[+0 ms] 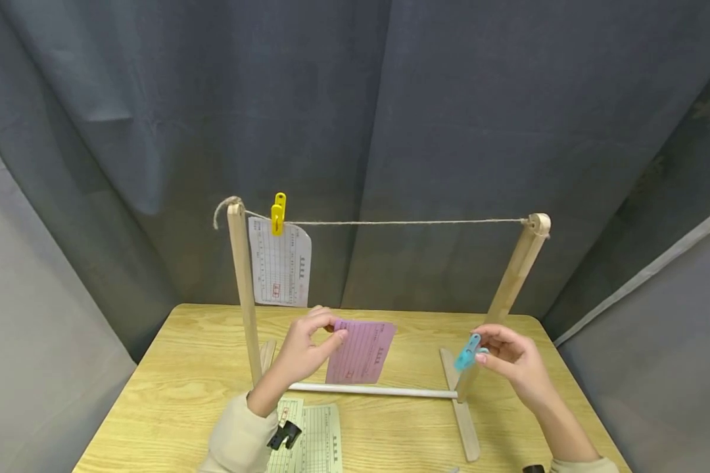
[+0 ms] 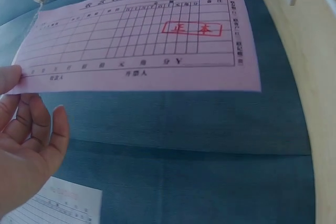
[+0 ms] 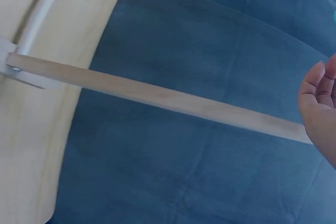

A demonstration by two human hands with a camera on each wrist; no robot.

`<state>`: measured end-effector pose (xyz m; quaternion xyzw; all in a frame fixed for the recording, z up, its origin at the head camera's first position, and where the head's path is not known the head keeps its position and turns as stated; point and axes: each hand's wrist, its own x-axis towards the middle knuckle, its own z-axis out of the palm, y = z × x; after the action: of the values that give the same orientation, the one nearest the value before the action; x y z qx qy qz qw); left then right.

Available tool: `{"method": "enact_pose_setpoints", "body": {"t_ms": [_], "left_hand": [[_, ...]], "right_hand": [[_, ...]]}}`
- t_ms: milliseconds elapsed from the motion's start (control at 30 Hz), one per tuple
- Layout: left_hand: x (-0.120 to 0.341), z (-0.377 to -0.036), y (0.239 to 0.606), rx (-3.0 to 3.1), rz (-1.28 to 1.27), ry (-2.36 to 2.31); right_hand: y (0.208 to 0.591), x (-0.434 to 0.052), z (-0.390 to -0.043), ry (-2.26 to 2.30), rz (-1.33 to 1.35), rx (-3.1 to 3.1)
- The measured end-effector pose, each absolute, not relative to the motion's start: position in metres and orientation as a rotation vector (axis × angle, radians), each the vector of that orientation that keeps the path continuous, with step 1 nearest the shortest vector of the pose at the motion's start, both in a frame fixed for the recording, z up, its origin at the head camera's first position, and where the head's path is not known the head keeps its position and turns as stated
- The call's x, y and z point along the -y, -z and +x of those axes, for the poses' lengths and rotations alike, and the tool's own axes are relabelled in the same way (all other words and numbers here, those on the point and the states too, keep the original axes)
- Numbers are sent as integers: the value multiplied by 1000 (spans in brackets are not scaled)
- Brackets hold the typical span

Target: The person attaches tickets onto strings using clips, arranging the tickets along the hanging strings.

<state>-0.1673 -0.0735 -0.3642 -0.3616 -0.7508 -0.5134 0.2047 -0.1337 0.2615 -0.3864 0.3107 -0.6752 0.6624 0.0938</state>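
In the head view my left hand (image 1: 309,346) pinches a pink printed slip (image 1: 361,355) by its upper left corner, and the slip hangs down above the table. The left wrist view shows the slip's ruled grid and red stamp close up. A blue clothespin (image 1: 467,353) is pinched between the thumb and fingers of my right hand (image 1: 516,361), beside the right wooden post. Behind both hands a string (image 1: 402,223) runs between two posts. On its left end a yellow clothespin (image 1: 278,213) holds a white printed slip (image 1: 279,266).
The wooden frame has a left post (image 1: 244,289), a right post (image 1: 517,269) and a white lower bar (image 1: 373,390). Pale green slips (image 1: 322,437) lie on the table (image 1: 154,394) near my left forearm. A dark curtain (image 1: 449,131) hangs behind.
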Motion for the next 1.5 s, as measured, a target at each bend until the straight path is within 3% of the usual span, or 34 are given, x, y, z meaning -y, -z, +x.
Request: {"method": "enact_pose_setpoints", "body": {"t_ms": [233,633,1500], "left_hand": [[71,-163,334,1973,-998,1445],[77,-191,337,1815,-924,1595],[83,-212,308,1759,-710,1765]], "right_hand": [[370,-255,-141,-1916,964,1977],[338,-235,-157,-1919,1102,1784],[256,-187,-178,-2022,956,1650]]}}
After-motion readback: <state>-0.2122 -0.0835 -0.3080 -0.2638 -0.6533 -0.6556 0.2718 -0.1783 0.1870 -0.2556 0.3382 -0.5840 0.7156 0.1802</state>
